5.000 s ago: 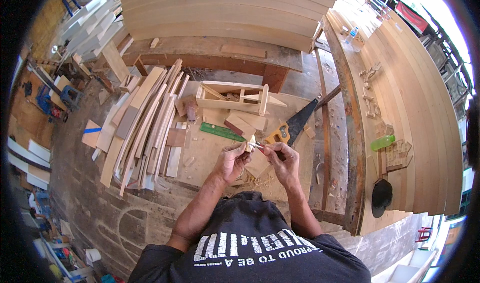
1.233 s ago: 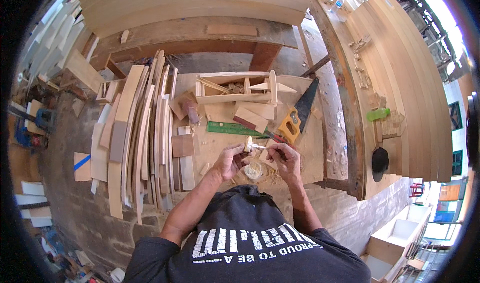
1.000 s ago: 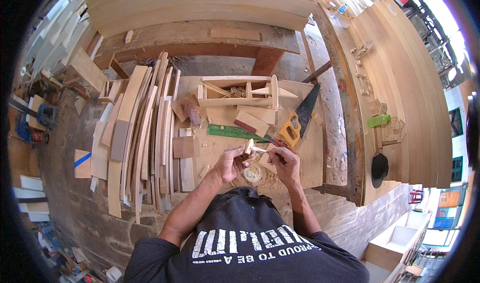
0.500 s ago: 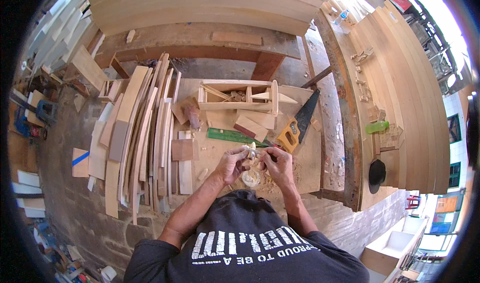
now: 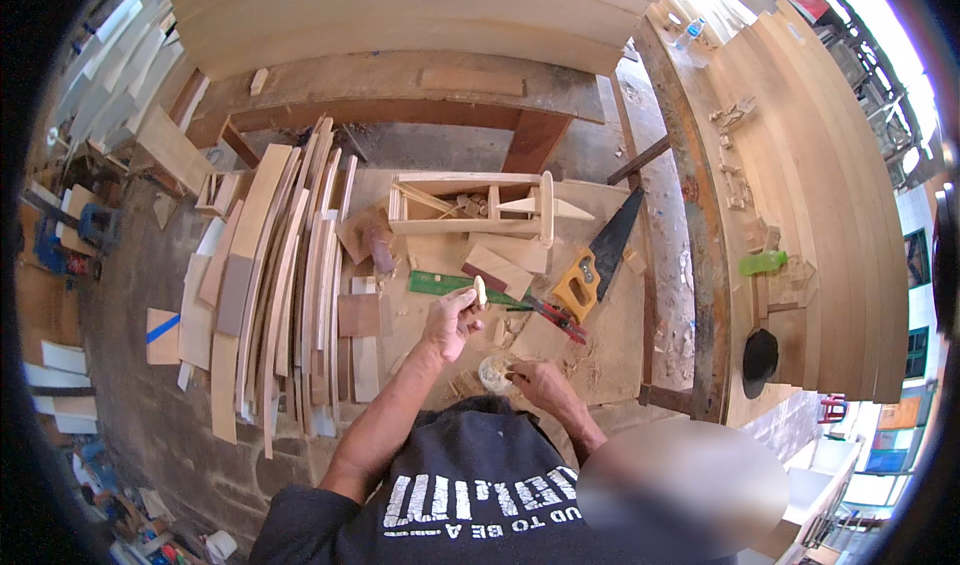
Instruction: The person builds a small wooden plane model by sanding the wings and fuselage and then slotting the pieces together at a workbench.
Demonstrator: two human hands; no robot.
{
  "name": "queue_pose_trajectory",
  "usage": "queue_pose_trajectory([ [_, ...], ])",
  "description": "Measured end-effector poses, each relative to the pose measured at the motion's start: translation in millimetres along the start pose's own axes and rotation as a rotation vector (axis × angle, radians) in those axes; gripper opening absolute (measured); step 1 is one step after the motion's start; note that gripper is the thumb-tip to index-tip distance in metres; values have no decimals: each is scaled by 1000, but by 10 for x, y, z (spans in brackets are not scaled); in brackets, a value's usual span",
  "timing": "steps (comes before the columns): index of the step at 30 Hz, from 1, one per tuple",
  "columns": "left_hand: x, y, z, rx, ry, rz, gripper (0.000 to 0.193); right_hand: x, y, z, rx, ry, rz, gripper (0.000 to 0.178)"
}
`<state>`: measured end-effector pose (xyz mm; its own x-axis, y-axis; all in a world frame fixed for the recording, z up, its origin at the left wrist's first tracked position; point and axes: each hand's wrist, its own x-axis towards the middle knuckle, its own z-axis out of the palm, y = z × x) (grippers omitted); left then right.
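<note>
Over the work board, my left hand (image 5: 453, 325) pinches a small pale wooden piece (image 5: 480, 291) with a rounded end, held upright. Nearer to me and to its right, my right hand (image 5: 545, 386) is closed beside a small round tub (image 5: 493, 373) with whitish contents. Its fingertips reach the tub's rim; what they grip is too small to make out. Beyond my left hand lie a green ruler (image 5: 440, 282) and a red-handled tool (image 5: 560, 321). A handsaw (image 5: 577, 290) with a yellow handle rests to the right.
An open wooden box (image 5: 410, 227) with sticks and blocks inside stands at the board's far side. Long planks (image 5: 262, 265) are stacked at the left. A bench (image 5: 700, 265) on the right carries a green bottle (image 5: 763, 262) and a black cap (image 5: 761, 357). Shavings litter the board.
My hands have moved apart. The left has shifted slightly left with the wooden piece; the right has come down from that piece to the tub.
</note>
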<state>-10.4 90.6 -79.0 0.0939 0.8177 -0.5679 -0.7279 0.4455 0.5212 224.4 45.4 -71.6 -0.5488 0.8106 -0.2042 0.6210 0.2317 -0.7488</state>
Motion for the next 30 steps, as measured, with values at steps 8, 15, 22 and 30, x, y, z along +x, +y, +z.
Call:
queue_pose_trajectory([
  [8,409,181,853,700,363,471,27,954,-274,-872,-73,360,-119,47],
  [15,803,53,1213,964,475,783,20,1443,-68,-1252,-122,329,-274,56],
  [22,876,14,1411,970,517,809,17,1607,98,-1389,-29,235,-244,56],
  [30,989,83,1461,914,473,749,20,1897,246,-1557,-119,216,-297,54],
])
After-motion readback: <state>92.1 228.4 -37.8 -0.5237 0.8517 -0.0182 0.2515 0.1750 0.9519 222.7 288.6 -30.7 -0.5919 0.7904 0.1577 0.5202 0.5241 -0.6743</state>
